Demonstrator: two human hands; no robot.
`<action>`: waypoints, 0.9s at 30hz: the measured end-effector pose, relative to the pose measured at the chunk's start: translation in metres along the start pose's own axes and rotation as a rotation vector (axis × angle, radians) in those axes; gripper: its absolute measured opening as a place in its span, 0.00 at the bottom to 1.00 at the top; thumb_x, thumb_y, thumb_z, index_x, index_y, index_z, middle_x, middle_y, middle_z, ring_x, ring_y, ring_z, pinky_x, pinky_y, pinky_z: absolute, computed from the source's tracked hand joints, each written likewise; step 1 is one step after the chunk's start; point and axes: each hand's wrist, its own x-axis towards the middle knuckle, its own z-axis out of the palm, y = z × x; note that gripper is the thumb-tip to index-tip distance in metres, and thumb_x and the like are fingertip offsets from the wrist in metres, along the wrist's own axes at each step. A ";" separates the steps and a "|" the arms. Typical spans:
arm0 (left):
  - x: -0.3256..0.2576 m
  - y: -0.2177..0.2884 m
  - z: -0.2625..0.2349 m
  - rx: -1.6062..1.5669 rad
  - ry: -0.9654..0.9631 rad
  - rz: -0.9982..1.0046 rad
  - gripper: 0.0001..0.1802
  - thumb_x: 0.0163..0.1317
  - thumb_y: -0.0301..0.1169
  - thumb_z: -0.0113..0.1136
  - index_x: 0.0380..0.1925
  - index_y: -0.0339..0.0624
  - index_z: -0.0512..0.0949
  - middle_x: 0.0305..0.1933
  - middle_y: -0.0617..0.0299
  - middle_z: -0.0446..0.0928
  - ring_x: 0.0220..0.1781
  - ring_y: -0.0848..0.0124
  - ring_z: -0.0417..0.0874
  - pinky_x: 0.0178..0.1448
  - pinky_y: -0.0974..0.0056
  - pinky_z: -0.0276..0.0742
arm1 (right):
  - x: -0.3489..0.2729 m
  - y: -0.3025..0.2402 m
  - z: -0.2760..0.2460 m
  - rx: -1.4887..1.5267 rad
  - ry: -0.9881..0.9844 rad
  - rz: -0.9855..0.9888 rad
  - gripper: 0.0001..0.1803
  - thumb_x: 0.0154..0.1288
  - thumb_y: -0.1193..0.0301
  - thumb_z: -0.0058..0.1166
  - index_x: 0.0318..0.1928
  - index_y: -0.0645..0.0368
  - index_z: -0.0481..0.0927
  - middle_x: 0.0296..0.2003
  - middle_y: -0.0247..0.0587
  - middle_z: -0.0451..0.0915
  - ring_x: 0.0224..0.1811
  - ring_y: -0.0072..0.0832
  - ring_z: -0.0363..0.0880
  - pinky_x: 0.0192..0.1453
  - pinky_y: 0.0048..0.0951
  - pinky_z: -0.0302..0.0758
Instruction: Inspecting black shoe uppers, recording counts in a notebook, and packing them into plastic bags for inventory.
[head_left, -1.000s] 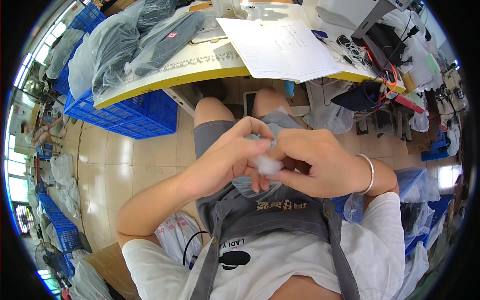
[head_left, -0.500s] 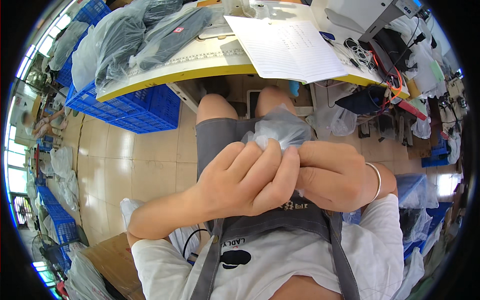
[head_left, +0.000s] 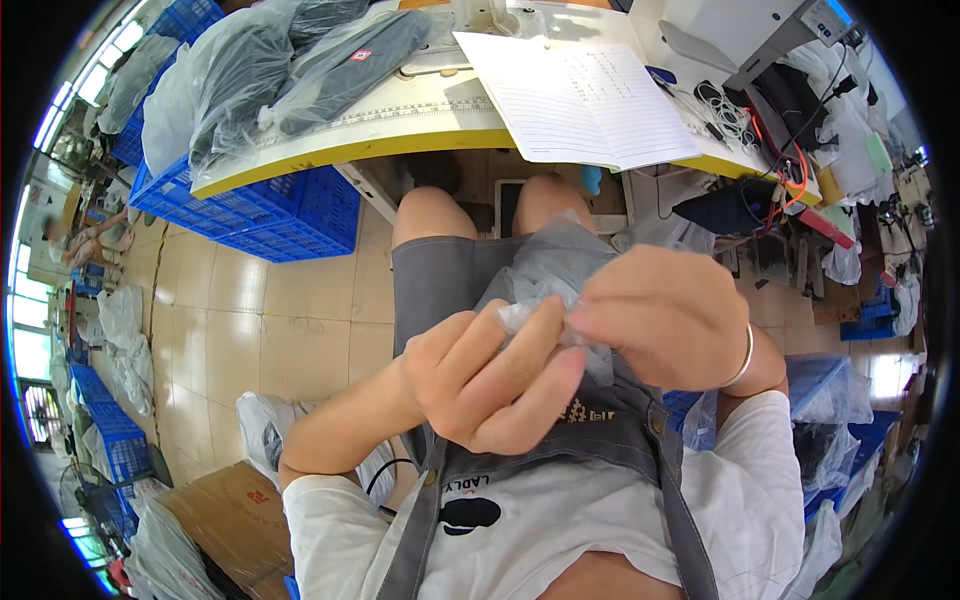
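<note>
A crumpled clear plastic bag [head_left: 548, 262] lies over my lap on the grey apron [head_left: 440, 280]. My left hand [head_left: 490, 380] is closed on the bag's gathered edge, its fingers curled around the plastic. From the right, my right hand [head_left: 665, 315] pinches the same bunched plastic, close to the left fingertips; it is slightly smeared by motion. A bangle circles the right wrist. What the bag may contain cannot be made out.
Ahead stands a sewing table with a yellow edge [head_left: 400, 148]. An open notebook [head_left: 580, 100] overhangs it. Bagged dark goods [head_left: 350, 75] lie at its left, above blue crates [head_left: 290, 215]. Cables [head_left: 730, 110] tangle at the right. A cardboard box [head_left: 225, 520] sits at lower left.
My right hand has risen and turned, its knuckles now higher. The left hand has shifted slightly, and more of the gathered plastic shows between the fingers.
</note>
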 end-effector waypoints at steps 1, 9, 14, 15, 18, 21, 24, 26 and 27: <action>0.000 0.000 -0.002 0.001 -0.040 -0.032 0.14 0.50 0.23 0.58 0.38 0.35 0.71 0.28 0.53 0.78 0.16 0.74 0.69 0.18 0.76 0.59 | 0.002 0.001 0.000 0.147 -0.036 0.202 0.09 0.46 0.80 0.58 0.32 0.64 0.78 0.29 0.42 0.77 0.30 0.32 0.77 0.32 0.29 0.76; -0.007 0.003 -0.006 -0.018 -0.228 -0.255 0.15 0.41 0.22 0.61 0.34 0.34 0.78 0.30 0.57 0.77 0.18 0.72 0.70 0.19 0.73 0.61 | -0.004 0.016 0.003 0.472 -0.189 0.474 0.09 0.46 0.80 0.59 0.30 0.61 0.75 0.29 0.37 0.75 0.31 0.34 0.74 0.33 0.28 0.72; 0.022 0.001 -0.014 -0.424 -0.360 -0.856 0.09 0.46 0.18 0.57 0.31 0.36 0.75 0.29 0.59 0.75 0.26 0.66 0.75 0.28 0.66 0.70 | -0.014 0.010 0.013 -0.071 0.008 0.171 0.17 0.42 0.77 0.63 0.37 0.60 0.76 0.38 0.43 0.76 0.37 0.39 0.75 0.38 0.31 0.71; 0.025 -0.002 -0.016 -0.419 -0.357 -0.859 0.09 0.46 0.18 0.57 0.31 0.36 0.75 0.29 0.59 0.75 0.26 0.66 0.75 0.28 0.66 0.70 | -0.015 0.002 0.016 -0.068 0.007 0.166 0.17 0.42 0.77 0.63 0.37 0.60 0.76 0.38 0.43 0.76 0.37 0.39 0.75 0.38 0.31 0.71; 0.028 -0.008 -0.025 -0.566 -0.480 -1.107 0.04 0.50 0.18 0.54 0.26 0.36 0.72 0.37 0.57 0.73 0.31 0.68 0.73 0.33 0.69 0.69 | -0.020 -0.013 0.028 0.066 0.164 0.443 0.38 0.33 0.75 0.67 0.52 0.58 0.68 0.41 0.46 0.75 0.39 0.42 0.74 0.42 0.36 0.71; 0.024 -0.015 -0.029 -1.030 -0.466 -1.334 0.02 0.55 0.22 0.53 0.27 0.35 0.71 0.47 0.57 0.68 0.36 0.75 0.71 0.38 0.70 0.67 | -0.016 -0.008 0.027 0.152 0.027 0.557 0.34 0.34 0.78 0.64 0.50 0.58 0.70 0.39 0.43 0.75 0.38 0.42 0.74 0.41 0.36 0.71; 0.019 -0.025 -0.035 -1.317 -0.658 -1.338 0.05 0.58 0.26 0.52 0.30 0.35 0.72 0.53 0.59 0.64 0.40 0.79 0.67 0.42 0.72 0.65 | -0.016 -0.004 0.030 0.208 0.036 0.567 0.33 0.35 0.79 0.61 0.49 0.58 0.69 0.38 0.41 0.75 0.37 0.42 0.74 0.41 0.37 0.70; 0.017 -0.022 -0.036 -1.479 -0.532 -1.440 0.10 0.61 0.31 0.51 0.34 0.33 0.73 0.56 0.60 0.63 0.41 0.79 0.68 0.44 0.73 0.65 | -0.015 0.000 0.030 0.143 0.077 0.525 0.31 0.36 0.79 0.61 0.48 0.58 0.70 0.38 0.41 0.75 0.37 0.41 0.74 0.40 0.36 0.70; 0.016 -0.021 -0.035 -1.478 -0.534 -1.440 0.10 0.61 0.31 0.51 0.34 0.33 0.73 0.56 0.60 0.63 0.41 0.79 0.68 0.44 0.73 0.65 | -0.014 0.002 0.030 0.080 0.113 0.481 0.30 0.36 0.79 0.61 0.47 0.58 0.71 0.38 0.41 0.75 0.37 0.40 0.74 0.39 0.35 0.69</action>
